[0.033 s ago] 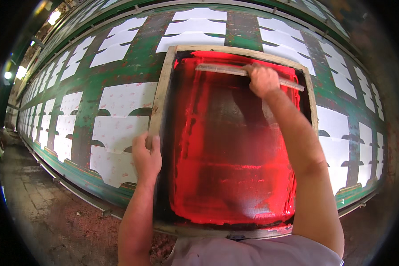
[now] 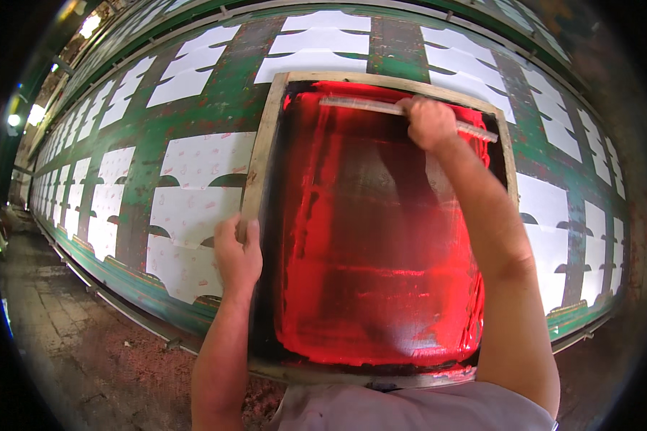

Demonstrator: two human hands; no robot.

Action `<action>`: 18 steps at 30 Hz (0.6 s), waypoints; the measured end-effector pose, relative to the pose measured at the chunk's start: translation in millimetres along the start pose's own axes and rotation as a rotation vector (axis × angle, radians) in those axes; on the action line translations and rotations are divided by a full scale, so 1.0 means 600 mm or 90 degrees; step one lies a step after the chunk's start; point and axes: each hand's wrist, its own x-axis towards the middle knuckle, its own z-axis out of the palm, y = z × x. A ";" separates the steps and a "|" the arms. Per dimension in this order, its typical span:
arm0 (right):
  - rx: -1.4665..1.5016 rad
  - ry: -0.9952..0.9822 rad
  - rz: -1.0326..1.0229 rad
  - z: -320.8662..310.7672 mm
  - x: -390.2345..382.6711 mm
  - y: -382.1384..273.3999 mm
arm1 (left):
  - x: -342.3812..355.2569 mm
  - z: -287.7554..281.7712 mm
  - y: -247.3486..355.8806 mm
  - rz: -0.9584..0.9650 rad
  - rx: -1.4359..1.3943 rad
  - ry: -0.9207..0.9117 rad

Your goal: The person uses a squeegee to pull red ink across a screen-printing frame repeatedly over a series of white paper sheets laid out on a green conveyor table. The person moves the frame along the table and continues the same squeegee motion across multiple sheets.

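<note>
A wooden-framed printing screen (image 2: 266, 136) lies in front of me on the long table. Wet red ink (image 2: 305, 302) covers much of its mesh, thickest along the borders, with a darker patch in the middle. Near the far end of the mesh, my right hand (image 2: 430, 123) grips a long, pale squeegee (image 2: 359, 105). The squeegee lies across the screen, its right end angled a little toward me. My left hand (image 2: 239, 248) pinches the left rail of the frame between thumb and fingers. What lies under the screen is hidden.
White cut sheets (image 2: 194, 208) lie in rows on the green table (image 2: 136, 183), on both sides of the screen and beyond it. Several at the left carry small red prints. A metal rail (image 2: 129, 312) runs along the table's near edge, above a stained floor (image 2: 72, 323).
My right hand and the squeegee have shifted slightly away from me and to the right. My left hand stays on the frame rail.
</note>
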 end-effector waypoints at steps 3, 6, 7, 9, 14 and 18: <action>-0.039 -0.021 0.044 -0.009 0.053 0.035 | 0.000 0.005 -0.008 -0.005 0.045 0.002; -0.050 0.000 0.051 -0.006 0.082 0.054 | 0.013 0.012 -0.015 0.017 0.046 0.020; -0.001 0.037 0.012 -0.001 0.077 0.058 | 0.011 0.013 -0.016 0.005 0.051 0.013; 0.004 0.026 -0.006 -0.004 0.084 0.062 | 0.016 0.014 -0.015 0.020 0.028 0.025; 0.042 -0.047 -0.009 -0.042 0.079 0.058 | 0.020 0.013 -0.006 -0.012 0.036 0.015; 0.098 -0.048 -0.045 -0.063 0.006 0.020 | 0.021 0.012 -0.003 -0.019 0.020 0.010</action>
